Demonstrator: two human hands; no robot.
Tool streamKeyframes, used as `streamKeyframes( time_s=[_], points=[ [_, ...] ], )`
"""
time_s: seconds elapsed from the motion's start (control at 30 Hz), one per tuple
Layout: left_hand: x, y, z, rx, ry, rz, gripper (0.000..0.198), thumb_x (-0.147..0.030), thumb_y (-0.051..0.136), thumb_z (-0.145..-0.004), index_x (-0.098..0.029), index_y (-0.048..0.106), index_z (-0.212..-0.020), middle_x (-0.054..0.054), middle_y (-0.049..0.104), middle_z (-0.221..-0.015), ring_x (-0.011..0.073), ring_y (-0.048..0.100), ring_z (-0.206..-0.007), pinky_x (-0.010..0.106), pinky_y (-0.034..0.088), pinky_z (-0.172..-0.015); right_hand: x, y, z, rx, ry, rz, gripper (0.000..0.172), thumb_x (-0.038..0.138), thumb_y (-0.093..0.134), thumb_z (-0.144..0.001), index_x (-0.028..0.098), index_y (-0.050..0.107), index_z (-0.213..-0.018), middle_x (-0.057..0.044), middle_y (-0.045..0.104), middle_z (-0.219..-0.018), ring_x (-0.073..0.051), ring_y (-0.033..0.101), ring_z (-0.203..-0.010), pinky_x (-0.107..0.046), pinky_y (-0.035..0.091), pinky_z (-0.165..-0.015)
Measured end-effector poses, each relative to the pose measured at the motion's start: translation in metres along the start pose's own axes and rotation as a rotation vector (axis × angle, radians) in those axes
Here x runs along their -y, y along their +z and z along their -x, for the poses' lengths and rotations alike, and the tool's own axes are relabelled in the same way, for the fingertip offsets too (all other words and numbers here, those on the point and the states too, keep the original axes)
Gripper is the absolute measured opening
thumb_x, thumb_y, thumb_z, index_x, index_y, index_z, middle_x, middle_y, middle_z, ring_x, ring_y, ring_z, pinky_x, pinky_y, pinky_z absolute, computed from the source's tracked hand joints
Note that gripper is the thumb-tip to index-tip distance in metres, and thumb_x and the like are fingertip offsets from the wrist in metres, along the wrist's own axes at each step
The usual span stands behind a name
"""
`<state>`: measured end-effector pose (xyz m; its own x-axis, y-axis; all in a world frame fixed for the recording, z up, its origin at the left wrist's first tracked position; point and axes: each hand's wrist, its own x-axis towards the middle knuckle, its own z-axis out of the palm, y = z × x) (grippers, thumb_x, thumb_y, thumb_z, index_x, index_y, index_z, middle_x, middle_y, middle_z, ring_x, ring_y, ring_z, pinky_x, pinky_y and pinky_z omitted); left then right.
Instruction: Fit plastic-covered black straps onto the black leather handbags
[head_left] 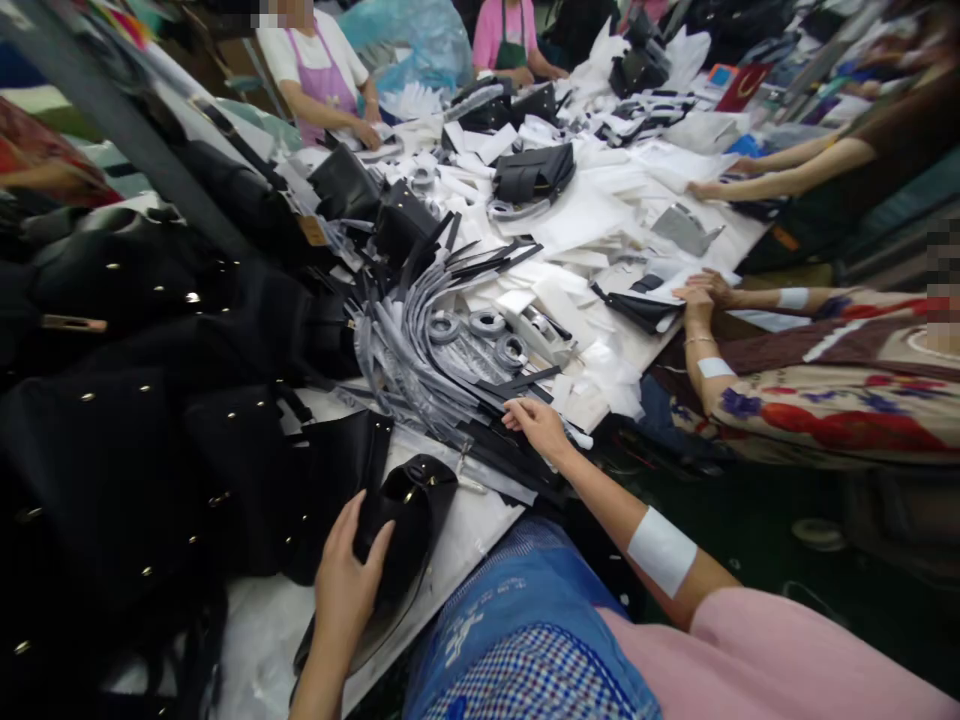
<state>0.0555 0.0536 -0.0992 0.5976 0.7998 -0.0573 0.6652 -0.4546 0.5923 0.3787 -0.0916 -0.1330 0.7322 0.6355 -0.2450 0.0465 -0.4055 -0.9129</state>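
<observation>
Left fingers (346, 520) on smooth black bag (411, 508), curved grey strips (411, 330)

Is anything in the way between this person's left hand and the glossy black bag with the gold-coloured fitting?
Nothing visible: the bare left hand rests directly against the glossy black bag with the gold-coloured fitting.

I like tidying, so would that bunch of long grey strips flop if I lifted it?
Probably, since the grey strips lie in a curve. They might slide about, because they look shiny like plastic. The bunch may spread, as some strips already stray from the rest.
</observation>
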Motion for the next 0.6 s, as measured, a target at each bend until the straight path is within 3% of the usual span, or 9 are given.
streamKeyframes(
  time_s=[0.17, 0.23, 0.33, 0.43, 0.5, 0.6],
  points=[
    [-0.06, -0.029, 0.026, -0.255, -0.037, -0.018, 0.039, -0.038, 0.05, -0.091, -0.028, 0.057, -0.127, 0.005, 0.061, -0.127, 0.027, 0.058, -0.117, 0.045, 0.043, -0.106, -0.076, -0.042, 0.056, -0.304, 0.24, 0.013, 0.065, 0.071, 0.027, -0.088, 0.016, 0.061, -0.09, -0.006, 0.066, -0.07, -0.016, 0.062, -0.06, -0.026, 0.051, -0.06],
    [-0.084, -0.028, 0.033, -0.258, 0.05, 0.037, 0.032, -0.033, 0.052, -0.09, -0.029, 0.062, -0.121, 0.003, 0.065, -0.12, 0.0253, 0.061, -0.111, 0.043, 0.045, -0.104, -0.111, -0.053, 0.089, -0.337, 0.369, 0.047, 0.064, 0.071, 0.026, -0.088, 0.016, 0.06, -0.084, -0.006, 0.065, -0.067, -0.016, 0.062, -0.058, -0.026, 0.05, -0.057],
    [-0.099, -0.006, 0.034, -0.037, 0.243, 0.171, 0.025, -0.026, 0.054, -0.089, -0.03, 0.066, -0.111, 0.001, 0.069, -0.113, 0.022, 0.065, -0.106, 0.039, 0.048, -0.102, -0.161, -0.059, 0.137, -0.269, 0.579, 0.117, 0.052, 0.059, 0.033, -0.094, 0.016, 0.059, -0.078, -0.004, 0.064, -0.066, -0.015, 0.062, -0.057, -0.025, 0.049, -0.054],
    [-0.091, 0.031, 0.028, 0.24, 0.368, 0.26, 0.024, -0.026, 0.055, -0.089, -0.028, 0.067, -0.109, 0.001, 0.071, -0.112, 0.0203, 0.067, -0.103, 0.035, 0.052, -0.098, -0.202, -0.054, 0.175, -0.135, 0.734, 0.203, 0.031, 0.041, 0.051, -0.095, 0.014, 0.061, -0.082, -0.002, 0.065, -0.074, -0.013, 0.063, -0.065, -0.027, 0.052, -0.062],
    [-0.081, 0.058, 0.025, 0.361, 0.358, 0.268, 0.025, -0.03, 0.056, -0.088, -0.027, 0.068, -0.109, 0.003, 0.071, -0.111, 0.0213, 0.067, -0.103, 0.035, 0.053, -0.096, -0.221, -0.048, 0.192, -0.043, 0.794, 0.26, 0.021, 0.033, 0.058, -0.093, 0.013, 0.063, -0.088, -0.002, 0.066, -0.085, -0.014, 0.064, -0.075, -0.032, 0.054, -0.071],
    [-0.068, 0.093, 0.023, 0.468, 0.267, 0.264, 0.029, -0.036, 0.056, -0.088, -0.024, 0.068, -0.111, 0.006, 0.071, -0.112, 0.0234, 0.067, -0.105, 0.037, 0.053, -0.097, -0.243, -0.041, 0.2, 0.072, 0.853, 0.334, 0.019, 0.032, 0.059, -0.093, 0.013, 0.064, -0.096, -0.004, 0.066, -0.096, -0.017, 0.064, -0.086, -0.037, 0.054, -0.08]
  ],
)
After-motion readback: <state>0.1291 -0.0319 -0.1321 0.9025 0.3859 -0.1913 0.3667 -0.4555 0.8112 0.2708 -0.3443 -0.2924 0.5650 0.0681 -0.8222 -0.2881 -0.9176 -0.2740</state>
